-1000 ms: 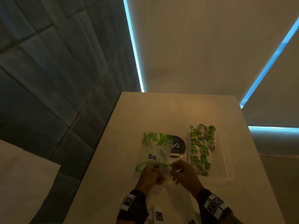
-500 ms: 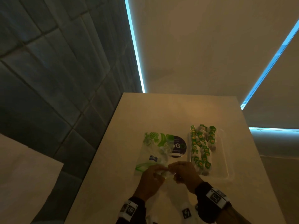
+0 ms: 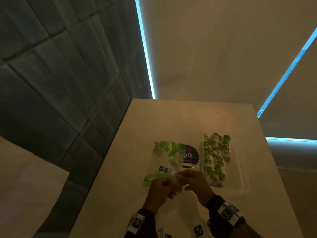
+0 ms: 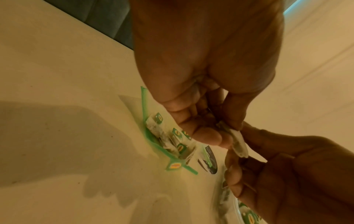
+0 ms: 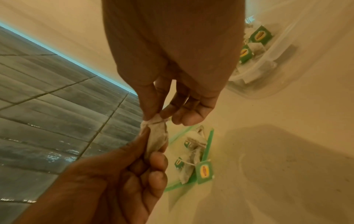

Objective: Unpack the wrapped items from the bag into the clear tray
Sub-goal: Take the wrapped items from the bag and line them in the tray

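Note:
A clear zip bag point(image 3: 164, 160) with green print lies flat on the table, its green-edged mouth toward me. Several tea bags with green tags point(image 5: 193, 151) sit in that mouth. Just above it, both hands hold one white tea bag point(image 5: 157, 136) between them. My left hand point(image 4: 226, 133) pinches its lower end and my right hand point(image 5: 159, 116) pinches its top corner. To the right stands the clear tray point(image 3: 240, 169), with several tagged tea bags point(image 3: 214, 157) laid in rows along its left side.
The pale table point(image 3: 188, 121) runs on beyond the bag and tray to a far edge. A dark tiled floor point(image 3: 51, 83) lies to the left, past the table's left edge. A second pale surface point(image 3: 25, 186) shows at the lower left.
Both hands have stayed together at the bag's mouth, their fingers shifting slightly on the tea bag. The bag and the tray have not moved.

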`<state>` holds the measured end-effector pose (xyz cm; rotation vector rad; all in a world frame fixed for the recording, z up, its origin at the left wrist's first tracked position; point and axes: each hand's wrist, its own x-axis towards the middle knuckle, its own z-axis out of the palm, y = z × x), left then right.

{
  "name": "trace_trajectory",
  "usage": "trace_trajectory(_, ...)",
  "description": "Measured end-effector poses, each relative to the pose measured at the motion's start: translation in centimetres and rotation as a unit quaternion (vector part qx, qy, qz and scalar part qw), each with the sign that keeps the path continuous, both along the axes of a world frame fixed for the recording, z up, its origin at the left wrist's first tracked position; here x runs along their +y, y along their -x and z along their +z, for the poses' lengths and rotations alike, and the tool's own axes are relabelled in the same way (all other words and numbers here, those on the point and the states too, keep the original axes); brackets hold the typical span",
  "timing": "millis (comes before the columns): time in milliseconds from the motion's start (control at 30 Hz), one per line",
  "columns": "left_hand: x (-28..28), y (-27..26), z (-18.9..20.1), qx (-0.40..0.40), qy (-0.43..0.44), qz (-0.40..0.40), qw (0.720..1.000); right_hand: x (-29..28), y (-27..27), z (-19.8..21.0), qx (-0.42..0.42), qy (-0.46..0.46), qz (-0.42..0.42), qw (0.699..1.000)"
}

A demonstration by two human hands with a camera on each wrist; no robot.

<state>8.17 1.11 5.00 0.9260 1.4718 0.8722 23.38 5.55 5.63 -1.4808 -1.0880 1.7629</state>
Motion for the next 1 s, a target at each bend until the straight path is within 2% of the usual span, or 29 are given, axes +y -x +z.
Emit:
trace_trajectory(133, 0.0, 0.2, -0.5, 0.005, -0.004, -0.005, 1.0, -0.2, -0.2, -0.1, 0.008, 0.005, 0.021, 1.0)
trace_trajectory(300, -0.2, 0.6, -0.4, 0.006, -0.014, -0.017, 1.0, -0.4, -0.2, 0.1, 0.052, 0.023, -0.009, 0.998)
trace_trajectory(433, -0.2, 0.5, -0.2, -0.001, -0.009, 0.011, 1.0, 0.0, -0.5, 0.8, 0.074, 0.032, 0.005, 0.997)
trace_trajectory(500, -0.2, 0.3, -0.2, -0.008, -0.005, -0.029, 1.0, 0.4, -0.7, 1.3, 0.087, 0.032, 0.035, 0.995)
trace_trajectory(567, -0.2, -0.3, 0.2, 0.032, -0.016, -0.095, 0.995, 0.9, -0.9, 2.0, 0.102, 0.026, 0.052, 0.993)
trace_trajectory(633, -0.4, -0.6, 0.5, 0.051, -0.033, -0.123, 0.991, 1.5, -1.2, 2.9, 0.115, 0.012, 0.045, 0.992)
trace_trajectory(733, -0.2, -0.8, 0.8, 0.005, -0.019, -0.109, 0.994, 2.3, -1.9, 3.7, 0.13, 0.002, 0.016, 0.991)
trace_trajectory(833, 0.0, -1.1, 2.0, -0.117, 0.028, -0.079, 0.99, 2.6, -2.4, 4.0, 0.127, -0.006, 0.009, 0.992)
trace_trajectory(933, 0.2, -1.3, 3.0, -0.193, 0.016, -0.061, 0.979, 2.5, -2.4, 4.1, 0.113, -0.021, 0.004, 0.993)
trace_trajectory(1000, 0.3, -1.4, 3.5, -0.205, 0.01, -0.057, 0.977, 2.4, -2.5, 4.0, 0.105, -0.033, -0.006, 0.994)
